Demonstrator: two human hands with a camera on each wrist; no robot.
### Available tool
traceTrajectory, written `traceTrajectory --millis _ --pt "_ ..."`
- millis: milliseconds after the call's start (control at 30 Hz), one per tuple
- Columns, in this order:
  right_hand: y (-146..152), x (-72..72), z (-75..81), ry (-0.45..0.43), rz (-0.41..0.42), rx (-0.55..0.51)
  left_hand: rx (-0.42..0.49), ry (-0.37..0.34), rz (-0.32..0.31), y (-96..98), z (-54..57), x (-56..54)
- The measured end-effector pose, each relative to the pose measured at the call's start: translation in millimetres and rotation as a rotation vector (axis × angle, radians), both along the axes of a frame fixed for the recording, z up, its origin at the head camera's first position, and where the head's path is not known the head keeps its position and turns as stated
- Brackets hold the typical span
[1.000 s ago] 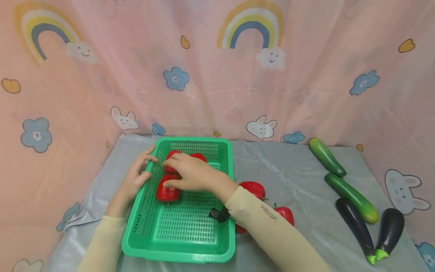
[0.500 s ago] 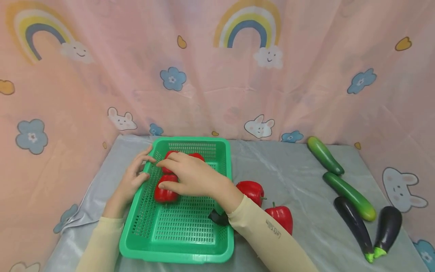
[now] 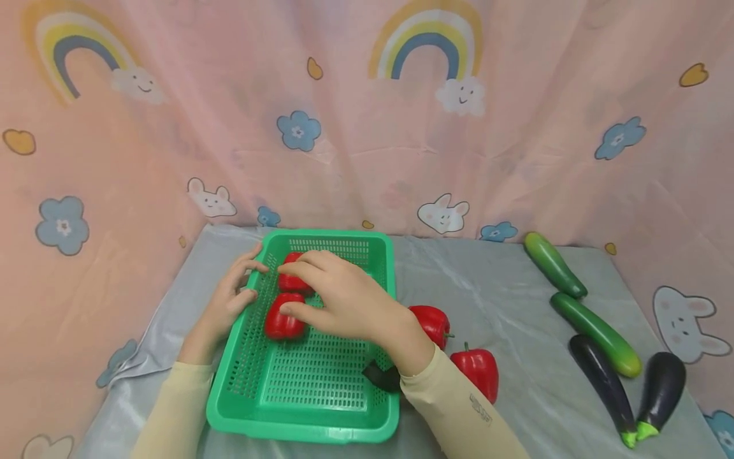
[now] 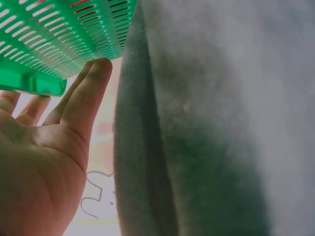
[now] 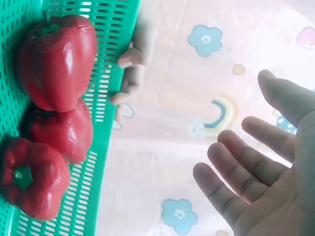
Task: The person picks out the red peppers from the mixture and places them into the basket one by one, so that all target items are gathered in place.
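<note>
My left hand [image 3: 229, 296] holds the left rim of a green slotted basket [image 3: 321, 433], its fingertips hooked over the edge. From the left wrist view, the fingers [image 4: 88, 101] reach up to the basket's outer wall. Over the basket's far half hovers my right hand [image 3: 344, 296], fingers slightly bent and apart; nothing is in it in the right wrist view. Three red bell peppers lie along the basket's left side there: a large pepper [image 5: 59, 64], a middle pepper [image 5: 64, 130] and a third pepper [image 5: 42, 184]. The head view hides the third behind my right hand.
Right of the basket lie two more red bell peppers, one [image 3: 430, 324] partly behind my forearm and one [image 3: 476, 371] nearer. Farther right are a zucchini [image 3: 553, 264], another zucchini [image 3: 596, 331], an eggplant [image 3: 602, 386] and a second eggplant [image 3: 661, 389]. A pink curtain [image 3: 367, 166] encloses the grey cloth.
My right hand has shifted slightly right, away from the peppers in the basket. Its forearm has dropped back, uncovering more of the pepper on the cloth. My left hand stays on the rim.
</note>
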State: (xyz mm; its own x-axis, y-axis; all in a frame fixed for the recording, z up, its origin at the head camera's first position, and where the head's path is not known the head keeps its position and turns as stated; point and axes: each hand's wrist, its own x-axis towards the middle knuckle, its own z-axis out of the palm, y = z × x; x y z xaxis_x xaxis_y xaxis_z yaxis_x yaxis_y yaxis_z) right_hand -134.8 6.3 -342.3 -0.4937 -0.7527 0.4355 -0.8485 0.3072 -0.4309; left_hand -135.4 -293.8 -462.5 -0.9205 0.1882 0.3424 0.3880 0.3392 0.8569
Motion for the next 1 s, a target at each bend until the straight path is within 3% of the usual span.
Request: traceTrajectory --millis 367,667,1000 --pt "19.5 12.1 6.5 0.192 -0.002 -0.114 0.012 0.015 -0.011 2.7 0.1 -1.4" --pt "36.8 19.8 7.7 0.209 -0.024 -0.131 0.006 0.014 0.009 2.3 2.1 1.4" --pt "58.5 22.7 5.6 0.162 -0.068 -0.129 0.024 0.021 0.0 3.7 1.9 1.6"
